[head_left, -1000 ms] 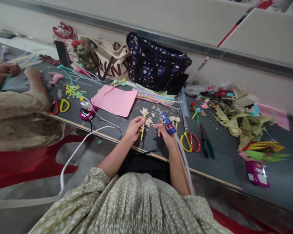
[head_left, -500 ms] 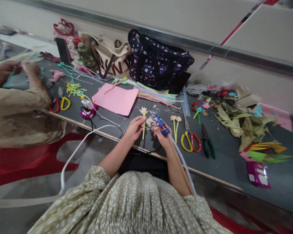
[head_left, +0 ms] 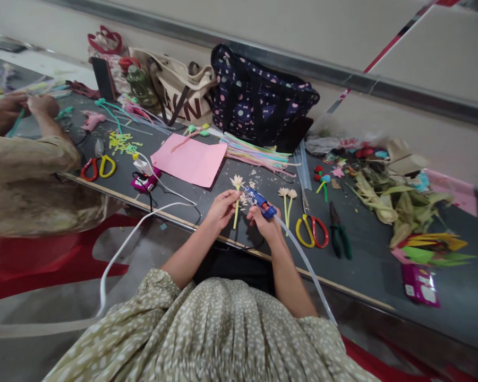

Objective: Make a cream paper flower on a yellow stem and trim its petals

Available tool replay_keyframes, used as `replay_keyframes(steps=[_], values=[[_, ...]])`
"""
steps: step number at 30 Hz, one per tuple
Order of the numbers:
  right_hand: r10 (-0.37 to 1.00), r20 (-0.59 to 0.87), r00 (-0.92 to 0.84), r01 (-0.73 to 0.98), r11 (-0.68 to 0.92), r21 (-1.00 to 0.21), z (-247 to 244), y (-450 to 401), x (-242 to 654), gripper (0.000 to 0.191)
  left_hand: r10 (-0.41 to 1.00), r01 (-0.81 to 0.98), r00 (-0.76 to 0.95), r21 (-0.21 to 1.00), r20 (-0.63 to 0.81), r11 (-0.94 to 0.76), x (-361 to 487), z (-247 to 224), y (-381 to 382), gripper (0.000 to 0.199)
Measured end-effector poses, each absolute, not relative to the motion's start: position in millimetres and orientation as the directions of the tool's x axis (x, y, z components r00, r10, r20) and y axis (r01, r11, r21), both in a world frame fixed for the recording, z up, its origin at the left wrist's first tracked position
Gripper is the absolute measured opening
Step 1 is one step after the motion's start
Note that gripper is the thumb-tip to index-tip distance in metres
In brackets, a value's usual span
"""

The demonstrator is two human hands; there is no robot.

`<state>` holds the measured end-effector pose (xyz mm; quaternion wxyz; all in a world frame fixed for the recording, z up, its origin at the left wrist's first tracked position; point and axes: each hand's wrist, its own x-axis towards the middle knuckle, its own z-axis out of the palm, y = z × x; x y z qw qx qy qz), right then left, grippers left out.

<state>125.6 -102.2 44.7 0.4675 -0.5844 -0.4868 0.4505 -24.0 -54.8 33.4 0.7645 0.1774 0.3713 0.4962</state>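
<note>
Upright in my left hand (head_left: 224, 208) is a handmade flower (head_left: 236, 184) with pale pointed petals and a green stem, pinched between thumb and fingers. My right hand (head_left: 266, 222) is wrapped round a blue hot glue gun (head_left: 260, 202), a long clear glue stick (head_left: 308, 265) trailing from its back end. The gun's nozzle points left, close beside the flower; whether it touches, I cannot tell. Small pale petal pieces (head_left: 244, 199) lie on the table beneath. Two finished-looking pale flowers (head_left: 287, 197) with green stems rest right of the glue gun.
Scissors (head_left: 313, 231) and green-handled pliers (head_left: 340, 233) lie to the right, before dried husks (head_left: 406, 209). Pink paper (head_left: 189, 159), pipe cleaners (head_left: 258, 153) and a dark dotted bag (head_left: 263, 95) are behind. A white cord (head_left: 143, 220) crosses the table edge. A co-worker's hands (head_left: 42, 106) work at far left.
The glue gun's nozzle has come nearer to the flower. My left hand and the flower have shifted very slightly right. The view has moved a little.
</note>
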Motion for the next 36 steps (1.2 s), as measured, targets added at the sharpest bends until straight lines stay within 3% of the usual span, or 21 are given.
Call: replay_keyframes(steps=[7,22,36], values=[[0.988,-0.086,0.127,0.114,-0.101,-0.988,44.0,-101.6,124.5,0.044,0.892,-0.622,0.243,0.645,-0.38,0.444,-23.2,33.4,-55.9,0.041],[0.99,-0.019,0.141,0.276,-0.057,-0.959,41.1,-102.2,127.4,0.044,0.887,-0.615,0.247,0.644,-0.391,0.455,-23.3,35.4,-56.4,0.039],[0.985,-0.031,0.169,0.305,-0.082,-0.949,43.2,-104.2,125.9,0.046,0.889,-0.633,0.254,0.629,-0.381,0.451,-22.4,38.0,-57.0,0.042]])
